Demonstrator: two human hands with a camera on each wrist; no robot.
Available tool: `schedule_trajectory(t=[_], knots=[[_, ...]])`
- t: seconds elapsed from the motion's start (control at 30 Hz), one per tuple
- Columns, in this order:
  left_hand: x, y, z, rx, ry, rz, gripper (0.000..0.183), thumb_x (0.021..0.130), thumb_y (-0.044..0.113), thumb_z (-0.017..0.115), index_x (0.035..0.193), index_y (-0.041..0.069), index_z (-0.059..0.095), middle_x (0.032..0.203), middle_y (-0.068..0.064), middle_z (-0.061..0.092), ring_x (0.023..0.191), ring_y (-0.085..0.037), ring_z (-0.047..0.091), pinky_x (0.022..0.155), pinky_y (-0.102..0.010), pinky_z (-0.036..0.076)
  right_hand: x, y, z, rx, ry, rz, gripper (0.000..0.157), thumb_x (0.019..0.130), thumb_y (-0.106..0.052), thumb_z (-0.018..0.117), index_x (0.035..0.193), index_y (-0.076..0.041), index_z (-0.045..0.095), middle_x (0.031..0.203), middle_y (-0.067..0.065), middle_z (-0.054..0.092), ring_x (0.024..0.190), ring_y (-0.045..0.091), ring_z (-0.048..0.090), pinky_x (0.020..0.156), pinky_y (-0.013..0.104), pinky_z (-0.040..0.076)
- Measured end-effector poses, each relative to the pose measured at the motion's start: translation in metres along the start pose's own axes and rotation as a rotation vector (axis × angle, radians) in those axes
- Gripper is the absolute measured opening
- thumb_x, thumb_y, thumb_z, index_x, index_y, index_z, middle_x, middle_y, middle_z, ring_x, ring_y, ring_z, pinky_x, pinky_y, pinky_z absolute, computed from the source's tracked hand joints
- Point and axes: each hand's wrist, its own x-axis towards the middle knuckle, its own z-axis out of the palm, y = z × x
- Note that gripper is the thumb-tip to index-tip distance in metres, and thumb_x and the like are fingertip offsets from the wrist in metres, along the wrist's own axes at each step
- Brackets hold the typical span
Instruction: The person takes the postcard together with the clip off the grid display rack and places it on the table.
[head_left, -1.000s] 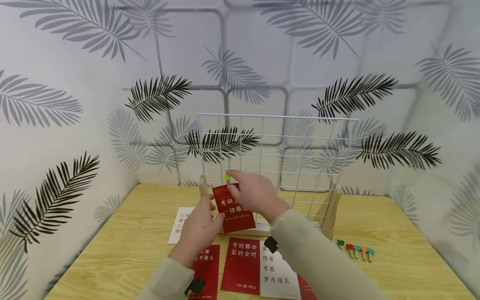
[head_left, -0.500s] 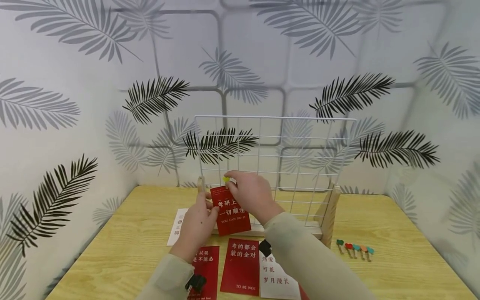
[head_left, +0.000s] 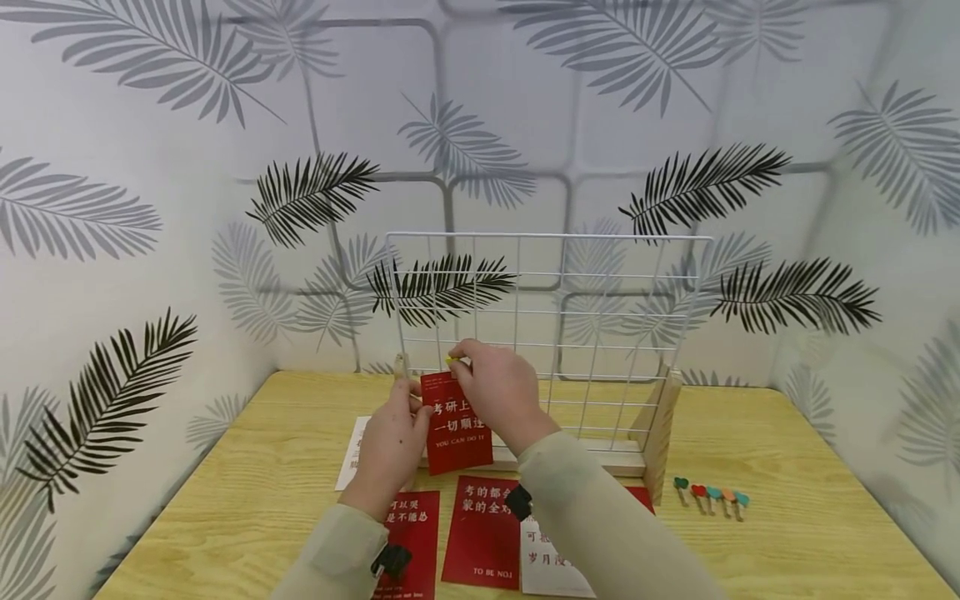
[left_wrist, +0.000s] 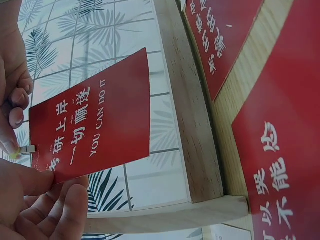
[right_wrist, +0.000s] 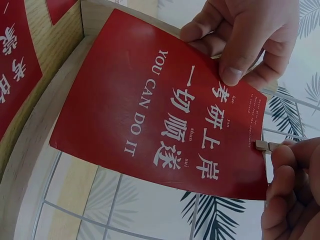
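Note:
A red card with white lettering (head_left: 459,454) is held up in front of the left part of a white wire grid (head_left: 550,236). My left hand (head_left: 393,442) pinches the card's left edge between thumb and fingers. At the card's top edge, my right hand (head_left: 501,390) pinches a small wooden clip (right_wrist: 265,145) with a yellow heart. The clip's jaws sit over the card edge in the right wrist view. Most of the yellow heart (left_wrist: 14,155) is hidden by the right fingers.
Wooden feet (head_left: 658,433) carry the grid. In front lie red cards (head_left: 480,542) and a white card (head_left: 553,567); another white card (head_left: 351,467) lies left. Several heart clips (head_left: 712,497) are lined up on the wood-grain table (head_left: 780,450) at right.
Both hands have shifted slightly left with the red card, which now hangs straighter. The right fingers have closed further over the yellow heart of the clip.

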Motion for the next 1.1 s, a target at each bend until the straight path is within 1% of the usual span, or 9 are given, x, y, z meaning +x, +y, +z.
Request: schedule_trajectory(t=[0.17,0.3,0.43,0.57,0.8,0.93,1.1], knots=[[0.000,0.000,-0.002,0.000,0.018,0.015,0.024,0.101,0.020,0.064,0.121,0.014,0.053,0.090,-0.001,0.067,0.064,-0.014,0.059,0.053,-0.031,0.048,0.000,0.000,0.002,-0.005,0.010,-0.012,0.017,0.101,-0.034,0.064,0.114,-0.027,0.073,0.096,-0.003,0.077,0.065,0.010,0.062,0.053,0.025,0.048],[0.000,0.000,-0.002,-0.008,0.018,0.012,0.023,0.101,0.019,0.064,0.120,0.013,0.053,0.089,-0.001,0.067,0.063,-0.015,0.058,0.052,-0.031,0.048,0.000,0.000,0.000,0.000,0.001,-0.018,0.016,0.101,-0.033,0.064,0.112,-0.026,0.073,0.095,-0.003,0.076,0.064,0.010,0.059,0.053,0.025,0.047],[-0.001,-0.001,-0.002,-0.009,0.018,0.012,0.023,0.101,0.018,0.064,0.120,0.013,0.054,0.092,-0.002,0.067,0.064,-0.015,0.059,0.053,-0.031,0.049,-0.001,0.000,0.001,0.017,-0.014,-0.017,0.015,0.100,-0.032,0.065,0.112,-0.027,0.073,0.097,-0.005,0.076,0.067,0.010,0.058,0.057,0.026,0.048],[-0.002,-0.001,-0.002,-0.012,0.029,0.022,0.023,0.101,0.018,0.064,0.121,0.013,0.054,0.096,-0.003,0.069,0.069,-0.016,0.062,0.057,-0.033,0.052,-0.002,0.001,0.002,0.040,-0.007,-0.027,0.014,0.100,-0.031,0.065,0.110,-0.026,0.074,0.098,-0.005,0.076,0.070,0.010,0.060,0.061,0.027,0.050],[-0.001,0.001,-0.003,-0.018,0.022,0.020,0.023,0.101,0.019,0.064,0.121,0.014,0.055,0.095,-0.002,0.068,0.073,-0.016,0.064,0.062,-0.035,0.055,-0.003,0.003,0.003,0.019,0.016,-0.064,0.011,0.100,-0.030,0.066,0.107,-0.026,0.072,0.091,-0.005,0.075,0.064,0.010,0.059,0.058,0.027,0.049],[0.000,0.001,-0.004,-0.023,0.011,0.009,0.023,0.101,0.018,0.064,0.122,0.014,0.055,0.094,-0.001,0.068,0.073,-0.015,0.063,0.063,-0.034,0.055,-0.003,0.006,0.004,0.042,0.026,-0.079,0.007,0.100,-0.028,0.065,0.105,-0.025,0.070,0.087,-0.005,0.074,0.062,0.010,0.056,0.057,0.027,0.048],[0.002,0.002,-0.005,-0.026,-0.004,0.005,0.024,0.101,0.019,0.065,0.122,0.014,0.055,0.094,0.000,0.067,0.073,-0.015,0.063,0.063,-0.034,0.055,-0.004,0.012,0.004,0.092,0.050,-0.105,0.004,0.101,-0.024,0.064,0.104,-0.024,0.067,0.076,-0.005,0.069,0.057,0.011,0.052,0.053,0.028,0.045]])
